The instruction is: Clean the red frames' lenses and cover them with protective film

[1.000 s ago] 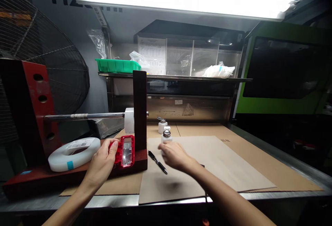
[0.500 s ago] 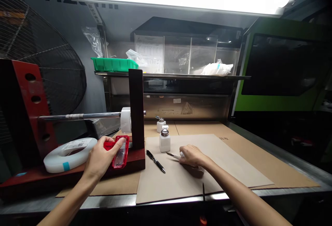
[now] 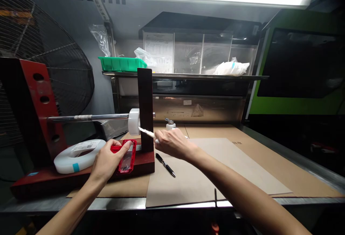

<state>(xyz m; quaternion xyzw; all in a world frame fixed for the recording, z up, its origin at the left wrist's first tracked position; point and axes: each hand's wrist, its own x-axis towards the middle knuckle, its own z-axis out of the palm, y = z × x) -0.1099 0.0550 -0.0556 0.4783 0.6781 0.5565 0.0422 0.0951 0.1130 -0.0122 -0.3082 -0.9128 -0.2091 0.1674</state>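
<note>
My left hand (image 3: 107,159) pinches a red translucent plastic frame (image 3: 127,156) with a clear middle, in front of the dark red stand (image 3: 146,109). In my right hand (image 3: 174,142) is a craft knife (image 3: 147,132), its tip pointing left at the small white roll (image 3: 134,121) on the stand's metal rod (image 3: 107,116). Whether the tip touches the roll I cannot tell. A wide roll of clear film (image 3: 79,157) lies on the stand's base, left of my left hand. A black pen (image 3: 165,165) rests on the cardboard below my right hand.
Brown cardboard sheets (image 3: 215,177) cover the metal bench. A white pump bottle (image 3: 170,124) stands behind my right hand, which hides the nearer one. Above are a shelf (image 3: 188,75), a green tray (image 3: 122,64) and a white plastic bag (image 3: 233,68). A caged fan (image 3: 67,69) stands left.
My right hand has lifted from the cardboard and moved left with the craft knife, up to the white roll. My left hand still holds the red frame near the stand.
</note>
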